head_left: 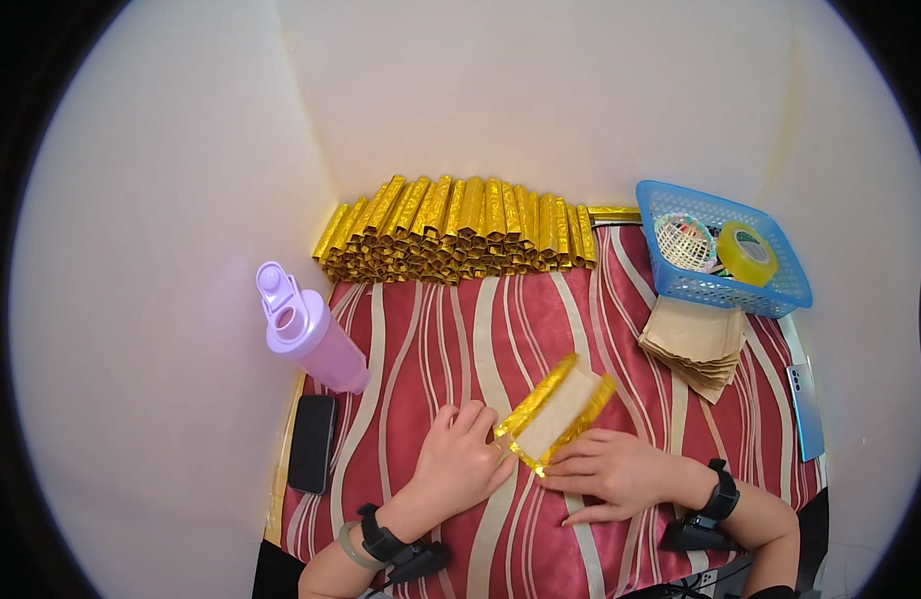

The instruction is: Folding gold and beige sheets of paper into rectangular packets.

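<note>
A gold foil sheet [560,411] with a beige paper middle lies slanted on the cloth in front of me, its long gold sides raised and slightly blurred. My left hand [463,461] has curled fingers and grips its near left corner. At the near right corner, the fingertips of my right hand [615,471] touch the gold edge. Those fingers are stretched out, with the thumb apart from them and off the sheet. Toward the back, many folded gold foil tubes [470,225] are stacked in a pile against the wall.
The table has a red striped cloth [451,349]. At left stand a purple bottle [321,344] and a black phone [312,444]. On the right, a blue basket [680,285] holds yellow tape [746,254] and a small woven basket [685,243]. Brown paper sheets [695,339] and a blue phone [806,411] lie nearby.
</note>
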The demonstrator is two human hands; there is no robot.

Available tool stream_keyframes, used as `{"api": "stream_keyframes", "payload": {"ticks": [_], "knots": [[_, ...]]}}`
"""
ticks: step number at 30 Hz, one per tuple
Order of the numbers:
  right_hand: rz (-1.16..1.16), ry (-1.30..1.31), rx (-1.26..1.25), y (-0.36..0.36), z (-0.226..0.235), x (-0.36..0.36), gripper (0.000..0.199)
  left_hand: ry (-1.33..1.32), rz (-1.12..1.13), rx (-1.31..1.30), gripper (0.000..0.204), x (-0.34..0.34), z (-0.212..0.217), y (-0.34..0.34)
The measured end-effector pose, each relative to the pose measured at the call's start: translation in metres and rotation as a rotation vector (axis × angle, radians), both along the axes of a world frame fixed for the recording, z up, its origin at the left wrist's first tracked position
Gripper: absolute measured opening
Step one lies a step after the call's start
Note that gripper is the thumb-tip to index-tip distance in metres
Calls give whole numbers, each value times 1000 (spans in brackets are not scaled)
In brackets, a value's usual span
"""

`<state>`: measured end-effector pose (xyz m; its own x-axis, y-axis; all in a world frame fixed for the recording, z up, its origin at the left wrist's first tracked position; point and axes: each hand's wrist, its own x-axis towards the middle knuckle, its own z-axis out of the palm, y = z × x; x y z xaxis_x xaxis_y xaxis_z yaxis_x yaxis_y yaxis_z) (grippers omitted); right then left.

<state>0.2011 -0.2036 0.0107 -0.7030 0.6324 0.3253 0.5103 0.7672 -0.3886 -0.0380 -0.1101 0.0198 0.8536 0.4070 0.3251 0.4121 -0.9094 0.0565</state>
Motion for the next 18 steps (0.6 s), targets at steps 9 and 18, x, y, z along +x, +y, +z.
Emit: {"api": "stream_keyframes", "payload": {"ticks": [9,18], "knots": [[-47,23,-62,-15,-1,-25,53,78,-6,-172,53,4,-18,1],[-304,170,-167,11,6,9,36,140,-206,-334,60,-3,-22,12]]}}
